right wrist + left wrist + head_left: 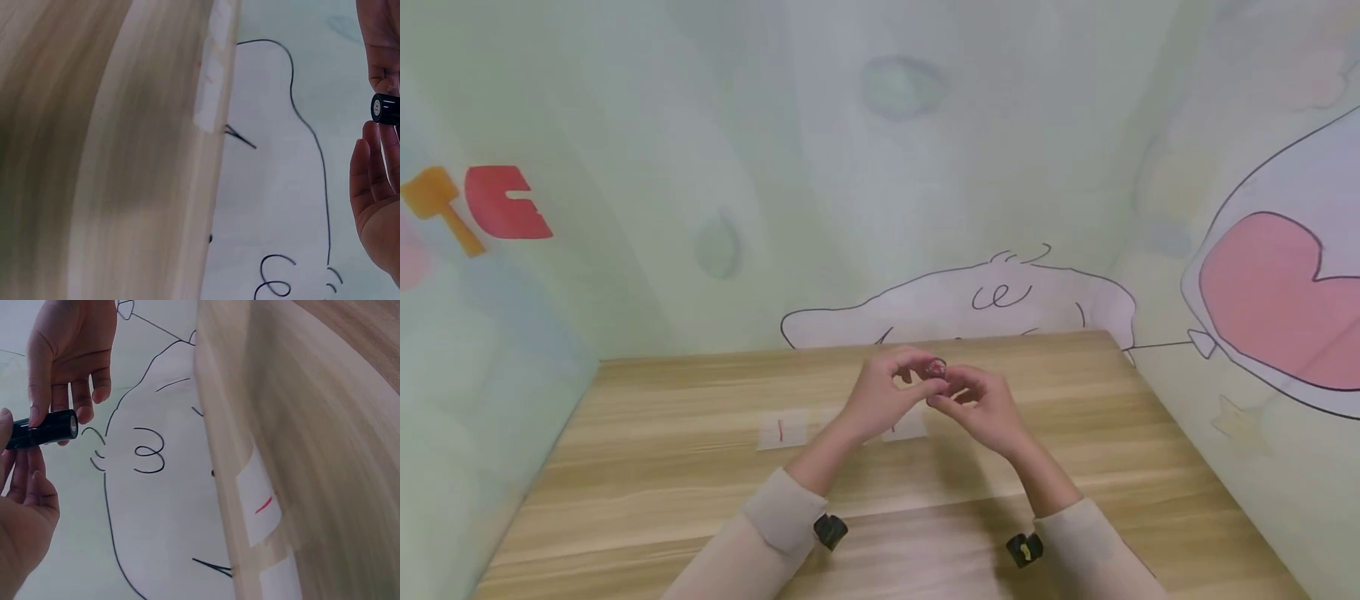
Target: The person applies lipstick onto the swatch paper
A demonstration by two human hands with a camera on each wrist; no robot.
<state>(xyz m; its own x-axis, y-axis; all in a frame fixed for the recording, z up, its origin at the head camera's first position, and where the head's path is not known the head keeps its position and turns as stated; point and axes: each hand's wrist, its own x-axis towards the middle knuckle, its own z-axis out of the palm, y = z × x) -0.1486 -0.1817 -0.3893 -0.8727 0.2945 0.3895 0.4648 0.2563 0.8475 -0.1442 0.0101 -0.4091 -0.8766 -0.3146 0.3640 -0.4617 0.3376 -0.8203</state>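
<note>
Both hands meet above the back part of the table and hold a small, glossy black lipstick tube (pixel 53 427). My left hand (pixel 883 396) pinches it between thumb and fingers from the left. From the right, my right hand (pixel 988 408) grips it too, thumb and fingertips on its side. A reddish pattern shows on the tube's upper part in the head view. In the right wrist view, a round pale label (pixel 377 107) marks one end of the black tube. Fingers hide part of its length.
White paper pieces lie on the wooden table (pixel 662 483), partly behind the left forearm. The left paper (pixel 793 435) and the right paper (pixel 913 427) each bear a red stroke. Printed walls enclose the table's back and sides. Dark devices (pixel 1025 550) sit at both wrists.
</note>
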